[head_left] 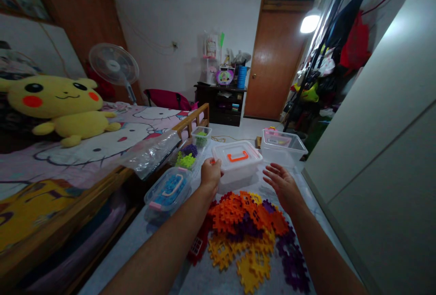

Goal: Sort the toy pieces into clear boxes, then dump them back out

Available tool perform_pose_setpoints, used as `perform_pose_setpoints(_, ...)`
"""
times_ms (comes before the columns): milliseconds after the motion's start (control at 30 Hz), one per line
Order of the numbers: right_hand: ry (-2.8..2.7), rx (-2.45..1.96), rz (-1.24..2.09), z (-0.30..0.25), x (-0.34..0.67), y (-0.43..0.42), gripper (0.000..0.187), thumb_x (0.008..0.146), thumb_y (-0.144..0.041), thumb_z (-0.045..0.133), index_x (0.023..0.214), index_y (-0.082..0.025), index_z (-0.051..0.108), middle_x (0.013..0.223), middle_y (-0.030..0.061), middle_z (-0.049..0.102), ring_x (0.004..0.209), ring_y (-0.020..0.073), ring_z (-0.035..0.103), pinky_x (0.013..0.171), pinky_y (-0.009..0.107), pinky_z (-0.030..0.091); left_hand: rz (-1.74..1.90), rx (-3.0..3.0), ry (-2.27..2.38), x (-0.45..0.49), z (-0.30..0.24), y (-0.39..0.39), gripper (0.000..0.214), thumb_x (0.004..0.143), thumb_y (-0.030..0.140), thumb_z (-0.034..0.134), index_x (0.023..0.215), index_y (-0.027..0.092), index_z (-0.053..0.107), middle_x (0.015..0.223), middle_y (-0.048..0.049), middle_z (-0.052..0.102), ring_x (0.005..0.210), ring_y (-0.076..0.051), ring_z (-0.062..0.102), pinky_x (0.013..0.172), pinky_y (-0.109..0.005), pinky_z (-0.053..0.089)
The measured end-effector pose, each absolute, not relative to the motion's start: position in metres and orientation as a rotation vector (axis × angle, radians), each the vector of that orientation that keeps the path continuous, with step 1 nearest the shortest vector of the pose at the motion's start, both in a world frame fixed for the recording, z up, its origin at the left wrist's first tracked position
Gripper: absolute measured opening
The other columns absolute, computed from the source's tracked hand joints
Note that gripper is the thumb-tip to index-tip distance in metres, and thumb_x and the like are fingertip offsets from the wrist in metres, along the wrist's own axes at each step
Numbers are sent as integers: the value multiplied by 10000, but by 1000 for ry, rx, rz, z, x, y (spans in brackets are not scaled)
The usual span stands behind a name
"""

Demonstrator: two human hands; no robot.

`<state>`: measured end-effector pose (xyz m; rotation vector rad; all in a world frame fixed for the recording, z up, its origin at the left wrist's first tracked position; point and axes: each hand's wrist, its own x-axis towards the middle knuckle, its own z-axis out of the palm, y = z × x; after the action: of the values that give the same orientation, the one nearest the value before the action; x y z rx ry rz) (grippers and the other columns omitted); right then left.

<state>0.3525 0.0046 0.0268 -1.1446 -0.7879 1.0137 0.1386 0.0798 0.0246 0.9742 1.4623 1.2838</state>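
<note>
My left hand [210,172] grips the left edge of a clear plastic box with an orange handle [237,160] that stands on the floor in front of me. My right hand [281,182] hovers just right of that box, fingers spread, holding nothing. Below both hands lies a pile of interlocking plastic pieces [250,236] in orange, yellow, purple and red.
A clear box with a blue handle [167,190] and open tubs of green and purple pieces [187,156] line the wooden bed frame [190,121] on the left. Another clear tub [283,144] stands behind. A white cabinet wall [381,149] runs along the right.
</note>
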Motion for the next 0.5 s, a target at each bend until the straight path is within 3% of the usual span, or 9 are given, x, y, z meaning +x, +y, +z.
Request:
perform_pose_setpoints(300,-772,-1371,911,-5,392,-31,381,595,-354,802,920,-202,677,997,55,681,836,219,668,672,345,561,1339,906,1458,150,25,124,295,833,188,525,1111,141,610,833,-31,658,483,-73,527,476,-181,441)
perform_pose_setpoints(500,-663,-1420,870,-29,410,-39,363,567,-337,790,886,-206,675,914,45,683,755,198,656,589,306,552,1358,868,1399,167,24,145,331,797,150,551,1127,150,572,884,-47,662,571,-95,595,534,-205,476)
